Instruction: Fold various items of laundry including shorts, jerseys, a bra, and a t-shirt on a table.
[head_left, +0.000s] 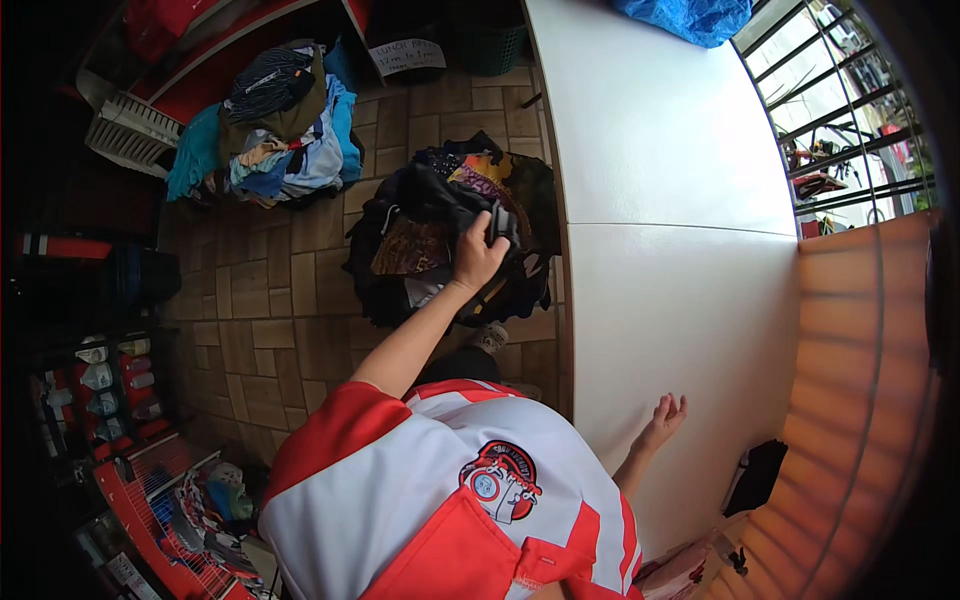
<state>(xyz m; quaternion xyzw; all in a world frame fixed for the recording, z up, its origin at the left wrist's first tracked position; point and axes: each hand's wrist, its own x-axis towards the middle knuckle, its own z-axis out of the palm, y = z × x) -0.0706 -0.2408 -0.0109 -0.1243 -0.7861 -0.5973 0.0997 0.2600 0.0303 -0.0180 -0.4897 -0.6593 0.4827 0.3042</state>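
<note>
My left hand reaches forward and down, its fingers closed on a dark garment above a heap of clothes. The heap lies on the floor against the table's edge, mostly black, with patterned purple, orange and brown pieces. Over the white tabletop on the right, my right hand is held with fingers loosely bent and apart, nothing in it. Whether it touches the surface I cannot tell.
Another clothes pile rises at the far left by a pale plastic chair. A blue plastic bag sits on the table's far end. Black folded cloth or a pouch lies near the orange curtain. One shoe shows beside the heap.
</note>
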